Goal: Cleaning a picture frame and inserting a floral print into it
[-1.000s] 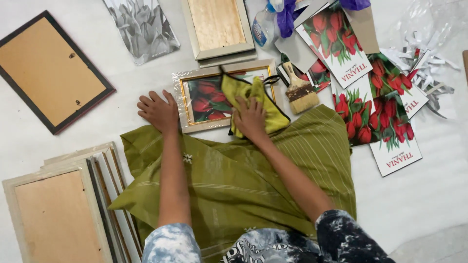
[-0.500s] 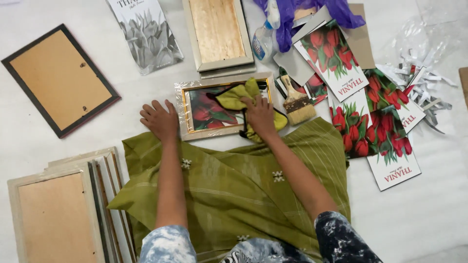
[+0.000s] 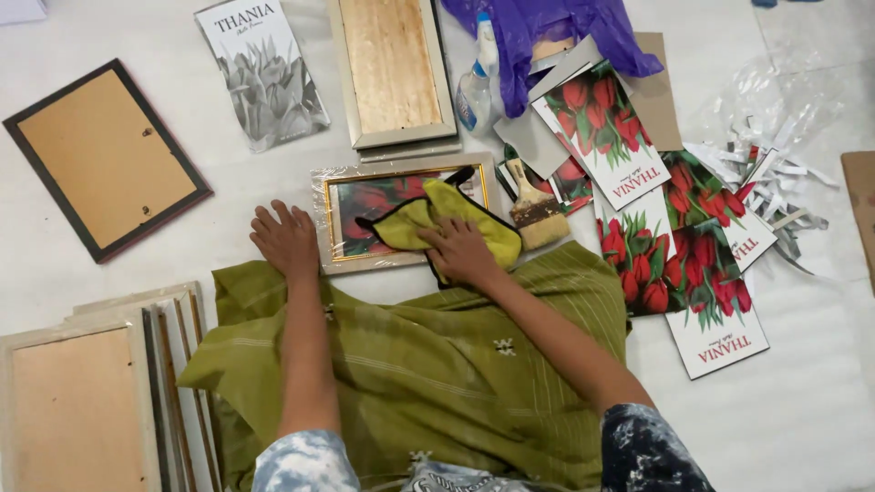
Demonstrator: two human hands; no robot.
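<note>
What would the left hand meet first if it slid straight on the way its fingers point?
Probably nothing soon: the left hand points up over bare floor, just beside the wrapped picture frame, toward the grey flower print farther on.

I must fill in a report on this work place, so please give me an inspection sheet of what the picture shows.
Surface: white floor, partly covered by green cloth.
Job's things: plastic-wrapped picture frame with a red flower print; yellow cloth lies on it.
Clutter: paint brush, spray bottle, red flower prints, grey flower print, purple bag, paper strips.
Hands: left hand flat at the frame's left edge; right hand presses on the yellow cloth.
Cables: nothing seen.
Surroundings: dark frame face down, light frame, stack of frames.
</note>
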